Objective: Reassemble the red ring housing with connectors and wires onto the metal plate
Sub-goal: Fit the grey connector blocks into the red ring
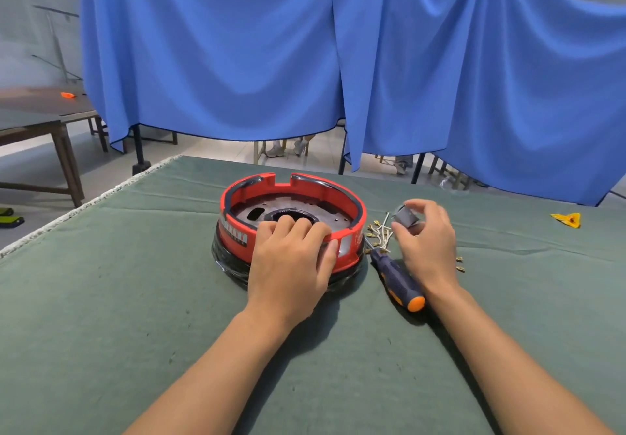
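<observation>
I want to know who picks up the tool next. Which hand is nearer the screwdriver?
Right. The right hand, holding a small grey part, sits just above the screwdriver, its wrist beside the handle. The left hand rests on the red ring housing, further off.

A green cloth (101,299) covers the table. On it lies a screwdriver (398,278) with a dark blue and orange handle, near the middle of the cloth. A small yellow scrap (567,220) sits toward the cloth's far right edge. Beyond the cloth's far edge hangs a blue curtain (237,55); left of the curtain stands a wooden table (40,123) bearing a small orange object (68,95).
</observation>
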Available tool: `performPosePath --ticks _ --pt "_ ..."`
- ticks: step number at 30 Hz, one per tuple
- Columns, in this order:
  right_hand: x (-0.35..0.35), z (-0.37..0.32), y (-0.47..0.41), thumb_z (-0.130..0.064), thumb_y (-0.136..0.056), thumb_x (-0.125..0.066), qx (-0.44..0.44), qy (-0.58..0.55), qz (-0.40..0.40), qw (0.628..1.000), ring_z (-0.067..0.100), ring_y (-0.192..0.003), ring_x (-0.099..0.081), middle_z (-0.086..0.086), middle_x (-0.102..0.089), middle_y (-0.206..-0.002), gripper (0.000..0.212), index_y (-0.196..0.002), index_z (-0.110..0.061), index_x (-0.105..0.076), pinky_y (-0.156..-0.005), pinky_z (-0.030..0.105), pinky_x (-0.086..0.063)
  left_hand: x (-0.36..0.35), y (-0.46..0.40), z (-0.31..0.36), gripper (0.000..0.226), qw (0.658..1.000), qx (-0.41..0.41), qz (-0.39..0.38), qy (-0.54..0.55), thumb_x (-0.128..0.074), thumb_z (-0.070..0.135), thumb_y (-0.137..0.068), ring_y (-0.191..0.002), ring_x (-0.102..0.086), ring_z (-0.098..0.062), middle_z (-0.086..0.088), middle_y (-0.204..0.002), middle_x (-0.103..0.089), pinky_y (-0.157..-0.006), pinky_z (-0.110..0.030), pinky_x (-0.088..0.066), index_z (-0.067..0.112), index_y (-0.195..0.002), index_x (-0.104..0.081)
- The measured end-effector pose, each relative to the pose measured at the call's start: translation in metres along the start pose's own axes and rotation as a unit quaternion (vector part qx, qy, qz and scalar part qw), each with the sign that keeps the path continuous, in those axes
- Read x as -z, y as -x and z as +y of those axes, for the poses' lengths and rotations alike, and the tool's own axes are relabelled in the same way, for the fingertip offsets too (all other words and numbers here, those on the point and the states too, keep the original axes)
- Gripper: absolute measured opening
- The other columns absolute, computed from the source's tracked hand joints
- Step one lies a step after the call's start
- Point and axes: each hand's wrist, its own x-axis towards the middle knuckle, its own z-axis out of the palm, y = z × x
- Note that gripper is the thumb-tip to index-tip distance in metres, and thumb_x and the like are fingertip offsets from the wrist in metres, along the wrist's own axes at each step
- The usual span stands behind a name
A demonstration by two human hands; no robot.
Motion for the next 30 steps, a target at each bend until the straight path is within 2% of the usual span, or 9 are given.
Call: performPosePath --ticks 2,5,9,14,17,20,22,25,30 --pt "0.005 -0.013 0.012 -0.017 -0.077 -0.075 -0.013 -0.036 -0.017 0.999 0.024 -0.087 -0.062 -0.002 -0.061 -0.100 0.030 -0.100 -0.023 -0.057 -0.076 0.036 -0.050 0.002 0.001 0.001 0.030 1.000 -0.004 -0.001 -0.009 -0.043 0.035 -0.092 -0.078 -0.058 -0.026 0.002 -0.082 -0.066 -0.078 -0.038 -0.036 0.018 -0.086 -0.067" --pt "0.014 -0.031 0.029 -0.023 -0.074 -0.079 -0.006 -0.068 -0.004 0.998 0.018 -0.080 -0.062 -0.004 -0.063 -0.097 0.033 -0.097 -0.030 -0.057 -0.069 0.028 -0.050 0.008 0.005 0.006 0.031 1.000 0.006 -0.001 -0.006 -0.043 0.034 -0.092 -0.082 -0.061 -0.026 0.002 -0.085 -0.067 -0.084 -0.037 -0.036 0.017 -0.086 -0.069" --pt "0.017 -0.053 0.049 -0.007 -0.074 -0.078 -0.082 -0.219 -0.032 0.972 0.011 -0.059 -0.066 0.006 -0.068 -0.088 0.030 -0.094 -0.024 -0.062 -0.052 0.019 -0.052 0.018 0.010 0.007 0.033 1.000 0.013 -0.012 0.005 -0.041 0.034 -0.091 -0.084 -0.063 -0.025 0.003 -0.087 -0.068 -0.088 -0.038 -0.036 0.017 -0.088 -0.069" --pt "0.022 -0.071 0.062 0.005 -0.084 -0.063 -0.194 -0.408 -0.135 0.882 0.021 -0.068 -0.072 0.002 -0.071 -0.078 0.025 -0.104 -0.010 -0.064 -0.056 0.025 -0.057 0.027 0.014 0.005 0.033 0.999 0.008 -0.028 0.015 -0.039 0.034 -0.090 -0.083 -0.062 -0.024 0.003 -0.088 -0.068 -0.086 -0.035 -0.034 0.019 -0.093 -0.069" --pt "0.029 -0.074 0.059 0.003 -0.080 -0.059 -0.258 -0.523 -0.242 0.775 0.028 -0.083 -0.072 0.013 -0.072 -0.093 0.030 -0.110 -0.002 -0.061 -0.058 0.026 -0.057 0.029 0.014 0.004 0.033 0.999 0.010 -0.029 0.023 -0.039 0.034 -0.090 -0.083 -0.061 -0.022 0.004 -0.088 -0.068 -0.085 -0.033 -0.034 0.020 -0.094 -0.069" --pt "0.036 -0.071 0.055 -0.003 -0.070 -0.062 -0.285 -0.555 -0.292 0.725 0.028 -0.088 -0.072 0.017 -0.070 -0.109 0.039 -0.110 -0.003 -0.061 -0.058 0.024 -0.058 0.029 0.014 0.004 0.032 0.999 0.012 -0.022 0.035 -0.040 0.034 -0.089 -0.082 -0.061 -0.022 0.004 -0.088 -0.068 -0.084 -0.033 -0.034 0.020 -0.094 -0.069" --pt "0.037 -0.067 0.052 -0.003 -0.070 -0.065 -0.291 -0.550 -0.299 0.723 0.023 -0.081 -0.073 0.017 -0.070 -0.110 0.038 -0.108 -0.005 -0.060 -0.054 0.022 -0.057 0.029 0.014 0.004 0.034 0.999 0.015 -0.026 0.039 -0.039 0.035 -0.089 -0.083 -0.061 -0.022 0.005 -0.088 -0.068 -0.085 -0.033 -0.034 0.020 -0.095 -0.069" --pt "0.037 -0.064 0.051 -0.006 -0.065 -0.070 -0.297 -0.518 -0.285 0.750 0.014 -0.054 -0.068 0.009 -0.072 -0.080 0.040 -0.102 -0.007 -0.057 -0.045 0.020 -0.053 0.029 0.014 0.003 0.037 0.998 0.020 -0.039 0.041 -0.036 0.037 -0.090 -0.086 -0.061 -0.021 0.005 -0.091 -0.068 -0.086 -0.033 -0.033 0.020 -0.098 -0.069" --pt "0.031 -0.067 0.055 -0.012 -0.064 -0.079 -0.223 -0.380 -0.272 0.855 0.013 -0.045 -0.059 0.002 -0.065 -0.060 0.036 -0.092 -0.003 -0.060 -0.044 0.024 -0.052 0.029 0.014 0.003 0.038 0.998 0.025 -0.041 0.048 -0.036 0.038 -0.090 -0.088 -0.060 -0.022 0.005 -0.093 -0.068 -0.087 -0.033 -0.033 0.020 -0.099 -0.068"
